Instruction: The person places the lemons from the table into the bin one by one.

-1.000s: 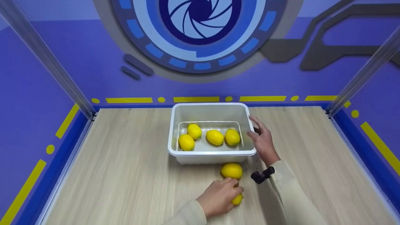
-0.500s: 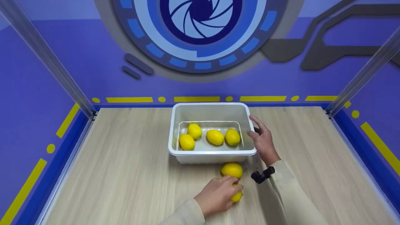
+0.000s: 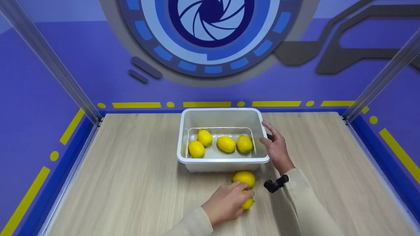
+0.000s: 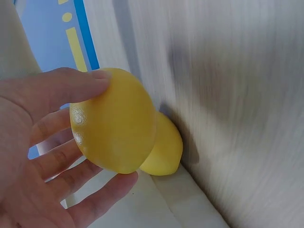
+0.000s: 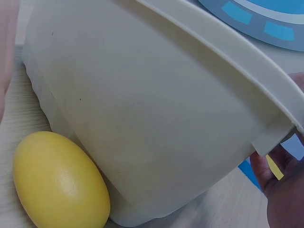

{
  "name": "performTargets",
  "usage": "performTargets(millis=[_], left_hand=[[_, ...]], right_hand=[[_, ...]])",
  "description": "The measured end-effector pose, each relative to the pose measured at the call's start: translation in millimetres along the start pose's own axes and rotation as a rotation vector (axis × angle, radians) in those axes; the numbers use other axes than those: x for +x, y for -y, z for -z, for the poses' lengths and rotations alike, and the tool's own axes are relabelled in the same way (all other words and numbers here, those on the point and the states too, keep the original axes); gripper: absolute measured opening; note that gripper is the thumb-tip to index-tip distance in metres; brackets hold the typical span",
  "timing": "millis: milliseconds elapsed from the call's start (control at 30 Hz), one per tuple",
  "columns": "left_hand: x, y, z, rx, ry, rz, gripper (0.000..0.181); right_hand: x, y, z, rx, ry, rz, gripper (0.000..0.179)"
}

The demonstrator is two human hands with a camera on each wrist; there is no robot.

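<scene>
In the head view my left hand (image 3: 227,205) grips a yellow lemon (image 3: 247,202) over the tabletop, in front of the white plastic bin (image 3: 223,160). Up close, the left wrist view has thumb and fingers around that lemon (image 4: 114,123). Just beyond it, against the bin's front, lies a second lemon (image 3: 244,179), which fills the lower left of the right wrist view as a large lemon (image 5: 61,183). My right hand (image 3: 276,147) holds the bin's right rim, with fingers curled beneath the edge. Several lemons (image 3: 226,144) rest on the bin's floor.
A pale wood tabletop (image 3: 137,170) carries everything. Behind it rises a printed blue-purple wall (image 3: 82,65), with side panels and metal posts (image 3: 65,75) at left and right. A black wrist mount (image 3: 275,183) sticks out from the right sleeve.
My left hand has shifted slightly left and toward the bin, bringing its lemon closer to the one by the bin. The right hand and the bin stay put.
</scene>
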State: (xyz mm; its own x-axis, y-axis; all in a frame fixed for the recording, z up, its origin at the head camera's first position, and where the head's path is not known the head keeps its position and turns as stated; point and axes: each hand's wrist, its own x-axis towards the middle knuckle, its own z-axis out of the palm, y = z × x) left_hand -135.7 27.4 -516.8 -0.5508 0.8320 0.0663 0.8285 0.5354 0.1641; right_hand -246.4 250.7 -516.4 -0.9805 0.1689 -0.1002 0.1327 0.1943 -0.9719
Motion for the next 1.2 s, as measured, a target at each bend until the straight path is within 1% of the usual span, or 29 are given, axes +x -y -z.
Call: performTargets(millis=[133, 400, 500, 600, 833, 1100, 1200], left_hand=[[-0.2, 0.1, 2.9, 0.010, -0.020, -0.001, 0.045], [-1.2, 2.2, 7.6, 0.047, -0.105, -0.036, 0.042], [-1.2, 2.5, 9.7, 0.046, -0.113, -0.040, 0.041], [-0.8, 2.8, 12.2, 0.044, -0.104, -0.037, 0.040], [-0.3, 3.9, 18.4, 0.011, -0.054, -0.020, 0.041], [0.2, 5.3, 24.6, 0.006, -0.039, -0.005, 0.041], [0.0, 5.2, 27.1, 0.018, -0.040, 0.000, 0.042]], right_hand=[[0.3, 0, 0, 0.001, 0.000, -0.003, 0.057], [-0.1, 1, 0, -0.001, -0.002, 0.006, 0.059], [0.0, 1, -1, -0.009, -0.002, -0.002, 0.059], [0.3, 1, -1, -0.012, -0.001, -0.009, 0.059], [0.8, 0, 0, -0.021, 0.005, -0.014, 0.058], [0.6, -1, 0, -0.020, 0.000, 0.011, 0.059], [0.4, 0, 0, -0.018, 0.001, 0.011, 0.059]])
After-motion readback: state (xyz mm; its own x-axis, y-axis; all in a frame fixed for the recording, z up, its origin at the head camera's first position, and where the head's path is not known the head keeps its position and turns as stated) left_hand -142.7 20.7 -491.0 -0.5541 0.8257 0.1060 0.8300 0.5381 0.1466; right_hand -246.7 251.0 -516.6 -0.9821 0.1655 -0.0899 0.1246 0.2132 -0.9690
